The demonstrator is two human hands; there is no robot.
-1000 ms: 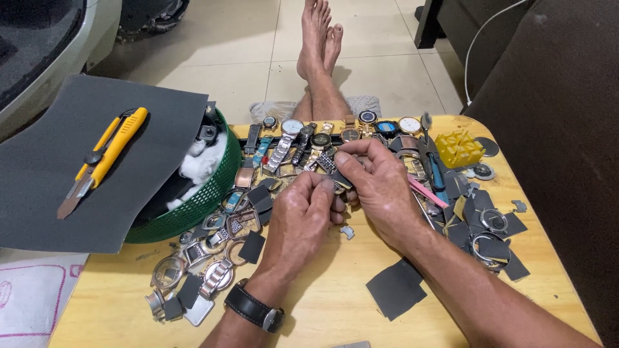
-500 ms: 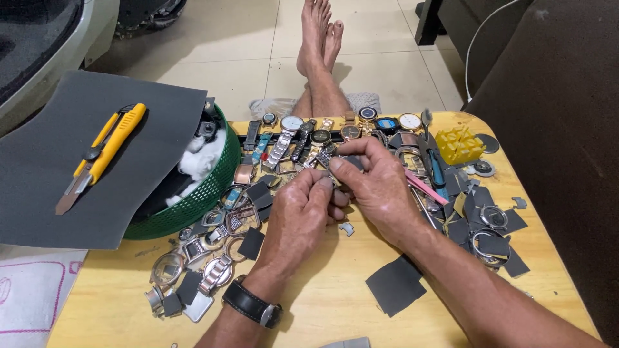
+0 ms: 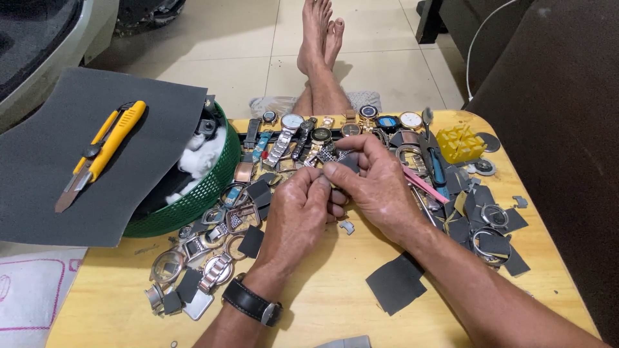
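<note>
Pinched at frame centre, above the worktop (image 3: 309, 303): a small metal watch bracelet piece (image 3: 330, 154) with a scrap of dark abrasive sheet against it, caught between both hands. Left hand (image 3: 300, 212) curled tight, thumb and forefinger closed on the lower end; right hand (image 3: 374, 187) folded over from the right, fingertips clamped on the piece — grip fully closed on both sides, no gap showing. Black wristwatch (image 3: 253, 303) strapped on the left wrist.

Judged from the spread: well short of finished. Row of whole watches (image 3: 322, 132) lined along the far edge, upper centre; loose cases and bezels (image 3: 193, 258) heaped lower left; more rings and cut dark squares (image 3: 490, 225) at right — many parts apparently untouched, one in hand.

No readable packages or labels. Yellow plastic holder block (image 3: 459, 143) upper right, pink-handled tool (image 3: 425, 185) beside the right hand. Green mesh basket (image 3: 200, 193) left of centre, white wadding inside, roofed by a large grey abrasive sheet (image 3: 97, 161) carrying a yellow utility knife (image 3: 103, 151). White cloth with pink outline (image 3: 26, 290), lower left corner. Bare feet (image 3: 322, 38) on floor tiles, top centre.
</note>
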